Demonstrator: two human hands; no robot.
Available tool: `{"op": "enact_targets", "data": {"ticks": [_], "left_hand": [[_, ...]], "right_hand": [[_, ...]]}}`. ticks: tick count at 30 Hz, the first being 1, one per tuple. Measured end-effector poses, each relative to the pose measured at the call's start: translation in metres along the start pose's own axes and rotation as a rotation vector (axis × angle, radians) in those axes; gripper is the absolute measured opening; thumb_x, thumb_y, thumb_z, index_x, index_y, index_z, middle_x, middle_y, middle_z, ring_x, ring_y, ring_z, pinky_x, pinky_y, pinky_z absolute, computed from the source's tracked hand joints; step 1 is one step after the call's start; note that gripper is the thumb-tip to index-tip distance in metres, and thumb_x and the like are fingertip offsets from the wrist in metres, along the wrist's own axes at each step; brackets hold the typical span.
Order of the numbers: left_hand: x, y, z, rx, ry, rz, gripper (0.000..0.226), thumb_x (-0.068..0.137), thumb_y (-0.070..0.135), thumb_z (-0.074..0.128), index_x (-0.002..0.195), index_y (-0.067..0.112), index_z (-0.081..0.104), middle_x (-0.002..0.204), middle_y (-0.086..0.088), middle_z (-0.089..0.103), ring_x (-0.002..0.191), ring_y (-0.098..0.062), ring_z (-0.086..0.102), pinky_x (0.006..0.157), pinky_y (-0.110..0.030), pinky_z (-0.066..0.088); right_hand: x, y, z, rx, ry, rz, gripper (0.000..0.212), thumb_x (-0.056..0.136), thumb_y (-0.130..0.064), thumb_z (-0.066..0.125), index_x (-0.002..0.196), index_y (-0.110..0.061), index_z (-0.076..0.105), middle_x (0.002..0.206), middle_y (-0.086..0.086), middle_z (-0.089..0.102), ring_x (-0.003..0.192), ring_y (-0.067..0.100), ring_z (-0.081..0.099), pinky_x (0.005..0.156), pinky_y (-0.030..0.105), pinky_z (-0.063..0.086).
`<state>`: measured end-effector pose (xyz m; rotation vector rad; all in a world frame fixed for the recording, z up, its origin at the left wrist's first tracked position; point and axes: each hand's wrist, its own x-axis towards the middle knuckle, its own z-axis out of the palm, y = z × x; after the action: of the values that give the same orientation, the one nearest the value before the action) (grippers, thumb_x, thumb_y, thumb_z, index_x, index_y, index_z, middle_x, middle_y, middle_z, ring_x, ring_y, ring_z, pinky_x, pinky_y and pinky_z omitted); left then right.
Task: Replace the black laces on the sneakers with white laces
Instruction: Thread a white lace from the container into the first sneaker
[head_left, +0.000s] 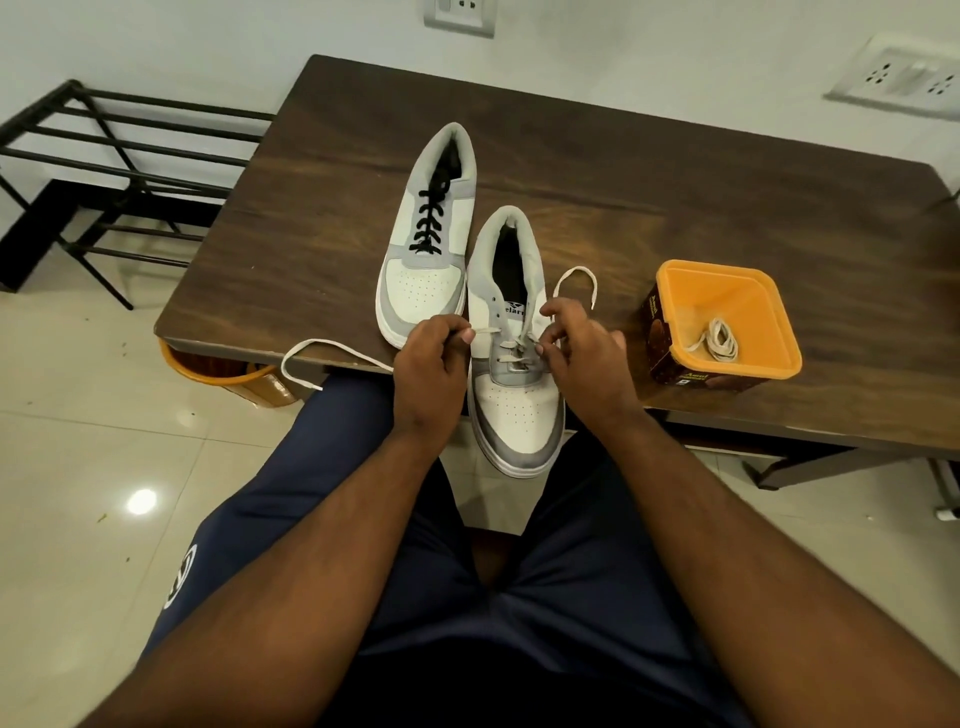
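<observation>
My left grip pinches the white lace trailing off the worktop edge; my right grip pinches its other end at the near sneaker, tongue lettered "elarr". The black-laced sneaker lies beside it. The orange tub reads "Amul".

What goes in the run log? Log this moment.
near sneaker: white lace partly threaded | left hand, right hand: pinching lace | far sneaker: black laces

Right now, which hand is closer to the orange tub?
Right. The right hand is at the near sneaker, just left of the tub; the left hand is beyond the sneaker.
</observation>
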<state>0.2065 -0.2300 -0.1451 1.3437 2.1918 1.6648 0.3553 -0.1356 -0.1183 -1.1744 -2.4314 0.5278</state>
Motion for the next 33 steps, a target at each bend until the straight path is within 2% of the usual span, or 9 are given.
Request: {"op": "enact_targets", "data": {"ticks": [4, 8, 12, 15, 19, 21, 26, 29, 33], "left_hand": [[0.007, -0.007, -0.005, 0.014, -0.037, -0.011, 0.006, 0.091, 0.003, 0.061, 0.089, 0.001, 0.066, 0.084, 0.004, 0.062, 0.08, -0.008, 0.054, 0.073, -0.004, 0.037], [0.01, -0.008, -0.007, 0.007, -0.051, -0.073, 0.007, 0.091, 0.007, 0.062, 0.088, 0.004, 0.068, 0.084, 0.003, 0.065, 0.08, -0.011, 0.057, 0.071, -0.006, 0.039], [0.01, -0.005, -0.014, -0.008, -0.064, -0.123, 0.01, 0.091, 0.015, 0.066, 0.088, 0.006, 0.07, 0.083, 0.004, 0.068, 0.078, -0.013, 0.061, 0.07, -0.021, 0.049], [0.016, 0.004, -0.024, -0.055, -0.117, -0.309, 0.014, 0.09, 0.027, 0.069, 0.095, 0.013, 0.068, 0.075, -0.003, 0.067, 0.068, -0.012, 0.06, 0.06, -0.029, 0.052], [0.028, 0.048, -0.04, -0.742, -0.339, -0.846, 0.032, 0.094, 0.023, 0.063, 0.123, 0.012, 0.059, 0.071, -0.005, 0.066, 0.046, -0.008, 0.042, 0.038, -0.019, 0.034], [0.033, 0.068, -0.046, -0.985, -0.438, -0.91, 0.029, 0.096, 0.019, 0.058, 0.124, 0.011, 0.059, 0.081, -0.005, 0.07, 0.044, -0.005, 0.038, 0.036, -0.016, 0.03], [0.05, 0.098, -0.054, -1.063, -0.497, -0.824, 0.023, 0.1, 0.011, 0.046, 0.117, 0.011, 0.061, 0.109, -0.011, 0.072, 0.037, -0.001, 0.037, 0.033, -0.012, 0.028], [0.057, 0.1, -0.059, -1.0, -0.481, -0.78, 0.021, 0.099, 0.008, 0.048, 0.113, 0.012, 0.063, 0.113, -0.01, 0.072, 0.037, -0.001, 0.037, 0.034, -0.012, 0.029], [0.059, 0.084, -0.066, -0.853, -0.255, -0.816, 0.016, 0.093, 0.001, 0.057, 0.103, 0.009, 0.067, 0.096, -0.007, 0.076, 0.037, -0.002, 0.039, 0.033, -0.014, 0.031]], "right_hand": [[0.01, 0.01, -0.009, -0.223, -0.025, -0.037, 0.019, 0.094, -0.011, 0.051, 0.105, -0.016, 0.066, 0.103, 0.004, 0.065, 0.096, 0.027, 0.055, 0.081, 0.04, 0.041], [0.01, 0.014, -0.014, -0.197, -0.015, -0.043, 0.021, 0.092, -0.009, 0.051, 0.102, -0.013, 0.068, 0.1, 0.008, 0.064, 0.09, 0.028, 0.056, 0.076, 0.043, 0.048], [0.011, 0.014, -0.014, -0.165, 0.02, -0.03, 0.023, 0.09, -0.005, 0.05, 0.103, -0.01, 0.069, 0.097, 0.01, 0.063, 0.088, 0.028, 0.055, 0.075, 0.044, 0.05], [0.008, 0.011, -0.015, -0.114, 0.045, 0.029, 0.022, 0.09, -0.005, 0.054, 0.107, -0.011, 0.066, 0.103, 0.009, 0.059, 0.094, 0.028, 0.055, 0.079, 0.042, 0.05], [-0.011, -0.016, -0.016, 0.247, 0.149, 0.063, 0.012, 0.089, -0.009, 0.064, 0.1, -0.013, 0.068, 0.096, -0.004, 0.061, 0.088, 0.015, 0.06, 0.077, 0.029, 0.051], [-0.024, -0.037, -0.015, 0.611, 0.056, 0.156, 0.015, 0.093, -0.006, 0.06, 0.095, -0.017, 0.07, 0.091, -0.009, 0.067, 0.087, 0.009, 0.064, 0.076, 0.021, 0.05], [-0.042, -0.071, -0.009, 1.219, -0.184, 0.284, 0.023, 0.099, -0.009, 0.049, 0.114, -0.012, 0.065, 0.108, -0.005, 0.072, 0.109, 0.006, 0.063, 0.087, 0.015, 0.048], [-0.043, -0.074, -0.011, 1.243, -0.166, 0.271, 0.014, 0.094, -0.003, 0.055, 0.102, -0.005, 0.066, 0.088, -0.001, 0.073, 0.089, 0.011, 0.067, 0.084, 0.021, 0.05], [-0.038, -0.057, -0.027, 1.127, -0.05, 0.349, 0.007, 0.09, -0.005, 0.062, 0.09, -0.005, 0.069, 0.075, 0.008, 0.067, 0.07, 0.016, 0.06, 0.074, 0.026, 0.052]]}}
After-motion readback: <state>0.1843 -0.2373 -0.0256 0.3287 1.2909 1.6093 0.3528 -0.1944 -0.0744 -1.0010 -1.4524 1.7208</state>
